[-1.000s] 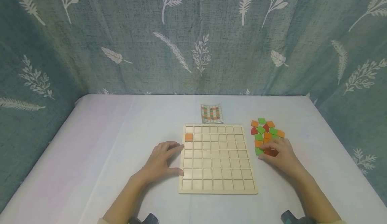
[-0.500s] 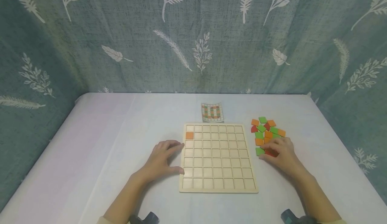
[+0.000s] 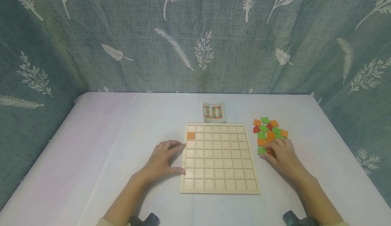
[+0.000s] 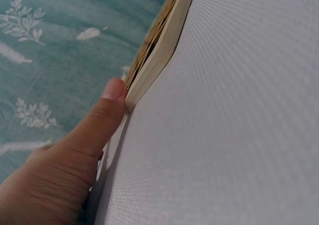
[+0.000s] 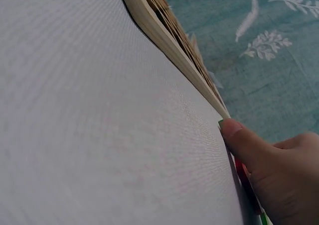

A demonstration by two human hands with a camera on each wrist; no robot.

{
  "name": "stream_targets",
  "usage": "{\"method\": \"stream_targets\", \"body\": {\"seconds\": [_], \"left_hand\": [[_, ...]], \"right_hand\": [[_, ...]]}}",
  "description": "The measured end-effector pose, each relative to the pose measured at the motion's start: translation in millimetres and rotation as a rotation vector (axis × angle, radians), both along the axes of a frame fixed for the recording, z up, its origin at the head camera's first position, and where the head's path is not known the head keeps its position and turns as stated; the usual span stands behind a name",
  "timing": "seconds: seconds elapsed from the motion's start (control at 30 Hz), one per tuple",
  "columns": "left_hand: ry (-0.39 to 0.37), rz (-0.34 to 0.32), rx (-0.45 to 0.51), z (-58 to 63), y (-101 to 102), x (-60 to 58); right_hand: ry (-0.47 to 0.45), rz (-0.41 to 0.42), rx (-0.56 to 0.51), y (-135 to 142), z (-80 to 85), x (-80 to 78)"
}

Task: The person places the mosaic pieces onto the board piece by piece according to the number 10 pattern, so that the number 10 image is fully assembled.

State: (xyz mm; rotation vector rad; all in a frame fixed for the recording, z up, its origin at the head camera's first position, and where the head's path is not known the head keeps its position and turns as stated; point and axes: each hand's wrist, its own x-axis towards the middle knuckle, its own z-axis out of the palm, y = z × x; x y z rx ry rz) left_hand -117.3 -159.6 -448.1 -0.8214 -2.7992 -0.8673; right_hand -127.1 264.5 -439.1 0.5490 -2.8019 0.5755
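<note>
A square wooden grid board (image 3: 220, 192) lies flat on the table, with one orange tile (image 3: 190, 135) in a cell near its far left corner. My left hand (image 3: 162, 158) rests at the board's left edge, thumb and fingers spread and touching the rim; the left wrist view shows the thumb (image 4: 115, 90) against its side. To the right of the board, my right hand (image 3: 282, 156) pinches a green tile (image 3: 261, 150) between thumb and forefinger at the near end of the tile pile. Red pieces lie partly hidden beneath this hand.
Several loose green, orange and red pieces, including an orange tile (image 3: 270, 135), lie beyond the right hand. A small card (image 3: 214, 113) with a coloured grid pattern stands just behind the board. A leaf-patterned curtain (image 3: 134, 73) closes off the white table's (image 3: 122, 117) back and sides.
Very little differs. The right hand's fingers have shifted slightly and closed in on the green tile; the left hand stays at the board's edge. The head view has tilted a little.
</note>
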Motion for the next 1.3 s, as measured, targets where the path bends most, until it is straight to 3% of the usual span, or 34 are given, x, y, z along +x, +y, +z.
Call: {"method": "stream_targets", "body": {"seconds": [0.17, 0.4, 0.6, 0.8, 1.03, 1.3], "left_hand": [[0.000, -0.007, 0.006, -1.9, 1.4, -0.1], [-0.002, -0.009, 0.003, 0.6, 2.6, 1.0], [-0.019, 0.003, -0.010, 3.8, 2.2, 1.5], [-0.017, 0.003, -0.003, 4.5, 0.9, 1.7], [-0.011, 0.000, -0.011, 1.2, 0.5, 1.1], [-0.010, 0.002, -0.001, 2.1, 0.4, 0.7]], "right_hand": [[-0.006, -0.010, -0.042, 5.9, 1.2, 3.0], [0.111, 0.043, -0.098, 7.4, -3.1, 3.8], [0.041, -0.029, -0.014, -3.5, 0.7, 9.1], [0.039, -0.070, 0.065, -11.9, -4.8, 10.9], [-0.015, -0.097, -0.005, -11.5, -2.3, 11.7], [0.102, 0.020, -0.088, -25.0, 11.2, 9.5]]}}
